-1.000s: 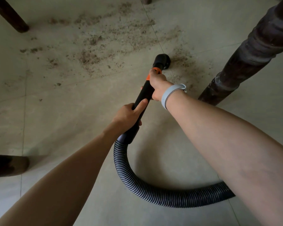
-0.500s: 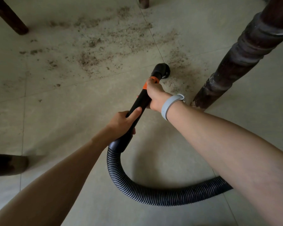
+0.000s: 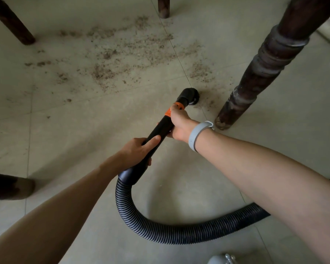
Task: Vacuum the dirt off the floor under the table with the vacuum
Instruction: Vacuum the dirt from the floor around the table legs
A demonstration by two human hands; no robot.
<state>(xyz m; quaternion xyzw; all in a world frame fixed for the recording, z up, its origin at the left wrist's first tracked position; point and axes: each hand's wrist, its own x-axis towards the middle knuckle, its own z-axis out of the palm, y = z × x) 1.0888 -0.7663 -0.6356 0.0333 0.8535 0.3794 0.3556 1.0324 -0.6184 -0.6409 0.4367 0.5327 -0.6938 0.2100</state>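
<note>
**Inspector:** State your grip and the position of the equipment.

**Operator:** Both of my hands are wrapped tight around the smooth black plastic vacuum wand (image 3: 161,128). My left hand (image 3: 136,150) clasps its lower end, just above the wide glossy cuff where the ribbed black flexible hose (image 3: 160,228) joins. My right hand (image 3: 180,123), with a pale grey rubbery wristband (image 3: 198,135), clasps it higher up, just below the orange plastic collar (image 3: 176,107).

**Inspector:** And the working end?

**Operator:** The round black bristled brush head (image 3: 191,97) sits on the floor near the foot of the dark turned wooden table leg (image 3: 263,67), to its left, not touching it.

**Inspector:** Condition of the surface?

**Operator:** Pale, matte grey-green tiled floor (image 3: 65,141) with thin grout lines. Brown, crumbly, granular dirt (image 3: 111,60) is scattered in a broad patch well to the left of that turned leg and beyond the brush head; a few specks lie between the brush and the leg's foot.

**Inspector:** The hose?

**Operator:** It curves in a loop on the tiles below the leg, passing under my right forearm.
</note>
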